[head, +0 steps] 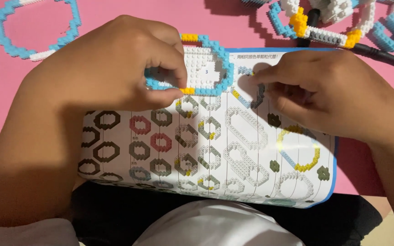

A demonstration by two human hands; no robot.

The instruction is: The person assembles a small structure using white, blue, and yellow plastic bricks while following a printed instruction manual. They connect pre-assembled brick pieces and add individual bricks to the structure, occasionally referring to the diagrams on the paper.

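My left hand (115, 64) pinches the lower left edge of a ring built of small light-blue bricks (224, 68) with yellow pieces at its top and bottom. The ring lies on a printed instruction sheet (206, 150) that shows rows of brick rings. My right hand (329, 91) rests on the sheet just right of the ring, its fingertips pressed down near a printed diagram. Whether a small piece sits under those fingertips is hidden.
The sheet lies on a pink surface (115, 13) and hangs over its near edge. A second blue brick ring (35, 27) lies at the far left. A larger blue, white and yellow brick assembly with black rods (343, 23) stands at the far right.
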